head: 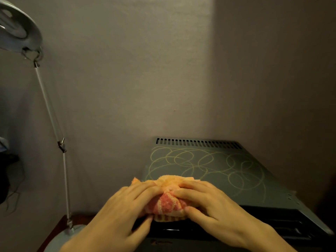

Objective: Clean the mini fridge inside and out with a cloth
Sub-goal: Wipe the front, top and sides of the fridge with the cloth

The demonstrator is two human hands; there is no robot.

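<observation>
A bunched orange, pink and yellow striped cloth (168, 202) lies at the front left corner of the mini fridge's grey top (214, 171), which is covered in yellowish looping scribbles. My left hand (120, 215) grips the cloth's left side, fingers on top and thumb under the front edge. From the right, my right hand (214, 206) grips the same cloth, its thumb at the cloth's front. The fridge's black front edge (254, 220) shows below the hands; the inside is hidden.
A grey desk lamp stands left of the fridge, its thin arm (52, 122) slanting up to the shade (16, 28) at the top left and its base (72, 231) on a reddish-brown surface. Vent slots (198, 142) line the fridge's back edge. Walls close in behind and right.
</observation>
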